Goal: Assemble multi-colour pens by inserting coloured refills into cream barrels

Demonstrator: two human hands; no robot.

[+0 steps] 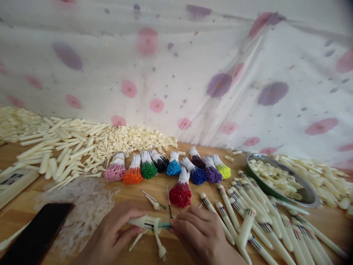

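A flowered sheet [104, 55] spans the top, a metal bowl [307, 194] sits at right, a black phone [41, 232] lies lower left, and at bottom centre – a red bundle [180, 193] crowding just above – the left hand [110, 230] clamps a cream barrel [142, 222], the right hand [198, 232] pinching thin blue-green rods [165, 225], its fingers hiding their ends.

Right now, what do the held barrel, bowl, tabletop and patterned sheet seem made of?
Barrel: probably moulded plastic; smooth cream surface, soft sheen.
Bowl: likely metal; its rim shines silvery, though the outside is green.
Tabletop: wood or wood-look laminate; grain-like bands show.
Sheet: perhaps thin plastic film, judging by its glossy creases; fabric possible.
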